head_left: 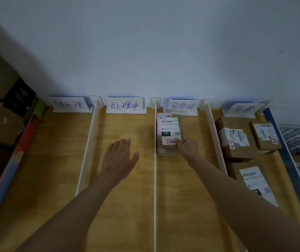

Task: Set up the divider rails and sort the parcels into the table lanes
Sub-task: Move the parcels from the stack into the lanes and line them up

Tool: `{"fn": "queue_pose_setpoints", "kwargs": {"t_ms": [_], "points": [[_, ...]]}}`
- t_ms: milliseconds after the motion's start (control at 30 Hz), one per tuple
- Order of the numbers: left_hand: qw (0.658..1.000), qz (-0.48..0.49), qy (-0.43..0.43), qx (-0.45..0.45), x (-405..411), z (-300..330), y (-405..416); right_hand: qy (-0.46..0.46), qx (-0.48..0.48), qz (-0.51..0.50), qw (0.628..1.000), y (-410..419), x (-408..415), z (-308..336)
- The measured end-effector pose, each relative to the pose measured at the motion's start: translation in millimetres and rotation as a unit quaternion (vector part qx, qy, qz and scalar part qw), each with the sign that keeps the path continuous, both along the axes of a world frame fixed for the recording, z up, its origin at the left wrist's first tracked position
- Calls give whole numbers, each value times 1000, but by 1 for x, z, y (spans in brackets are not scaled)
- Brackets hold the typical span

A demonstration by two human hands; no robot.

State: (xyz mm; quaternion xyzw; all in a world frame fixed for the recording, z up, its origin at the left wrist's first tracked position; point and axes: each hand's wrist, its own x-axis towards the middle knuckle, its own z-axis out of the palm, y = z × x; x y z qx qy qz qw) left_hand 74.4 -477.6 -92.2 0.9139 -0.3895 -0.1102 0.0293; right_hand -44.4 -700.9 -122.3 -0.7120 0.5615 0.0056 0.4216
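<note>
parcel (169, 135) with a white label and a red sticker lies flat in the third lane from the left, just beside the middle divider rail (155, 170) and near the back sign card (183, 107). the right hand (186, 147) is on its near right corner, fingers curled onto the edge, though how firmly it grips is hard to tell from this angle. the left hand (120, 157) hovers flat over the second lane with fingers straight and spread, holding nothing.

three white rails already stand on the wooden table (54, 160), cutting it into four lanes, each with a handwritten card at the wall. three brown boxes (236, 139) sit in the far right lane; the two left lanes show only bare wood.

the step in hand looks like seating this parcel in its lane. to do it well, push it square to the rail and towards the back so later parcels have room in front, and press lightly (the rails look thin and could shift if a box is shoved sideways against them). keeping the label face up and the red sticker readable would make a later check easy. the left hand could steady the middle rail while the right lets go.
</note>
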Motion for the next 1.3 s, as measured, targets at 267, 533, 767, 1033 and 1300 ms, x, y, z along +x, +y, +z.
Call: {"fn": "queue_pose_setpoints", "kwargs": {"t_ms": [267, 533, 767, 1033, 1300], "points": [[1000, -8, -11, 10, -7, 9, 9, 7, -16, 15, 1000, 9, -14, 31], [1000, 5, -24, -18, -40, 74, 51, 13, -253, 185, 950, 73, -67, 120], [997, 24, -73, -23, -95, 142, 151, 33, -329, 284, 900, 194, -119, 189], [993, 43, -112, -19, -152, 202, 270, 20, -346, 310, 885, 305, -155, 236], [981, 94, -160, -48, -152, 270, 364, -30, -362, 346, 865, 393, -135, 295]]}}
